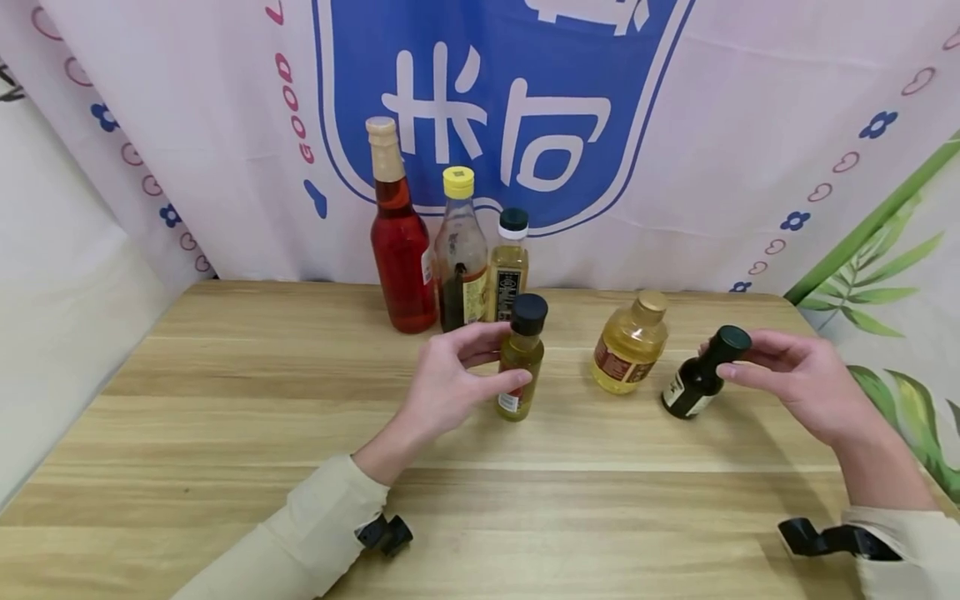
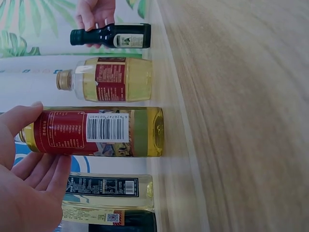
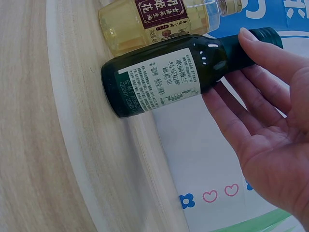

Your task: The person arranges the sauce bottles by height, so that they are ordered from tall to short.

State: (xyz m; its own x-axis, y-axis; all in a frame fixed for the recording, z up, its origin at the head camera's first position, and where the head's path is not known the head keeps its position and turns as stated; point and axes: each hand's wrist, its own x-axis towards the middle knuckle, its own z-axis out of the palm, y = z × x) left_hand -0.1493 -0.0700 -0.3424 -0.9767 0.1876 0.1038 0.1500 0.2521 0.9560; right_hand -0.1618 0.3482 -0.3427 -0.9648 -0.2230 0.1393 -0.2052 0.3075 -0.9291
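My left hand (image 1: 442,383) holds a small bottle of yellow oil (image 2: 140,133) with a black cap, its thumb on one side and its fingers on the other. A red label with a barcode faces the left wrist camera. On the right, my right hand (image 1: 813,387) grips a dark green glass bottle (image 3: 159,72) by its neck, just under the green cap. White labels cover part of that bottle's body. Between the two hands stands a rounded plastic bottle of pale oil (image 1: 628,346) with a gold cap and a dark red label.
At the back left stand a tall bottle of red liquid (image 1: 402,267), a yellow-capped bottle (image 1: 460,250) of dark liquid and a slim green-capped oil bottle (image 1: 510,258). A printed curtain (image 1: 247,208) hangs behind the wooden table (image 1: 487,533).
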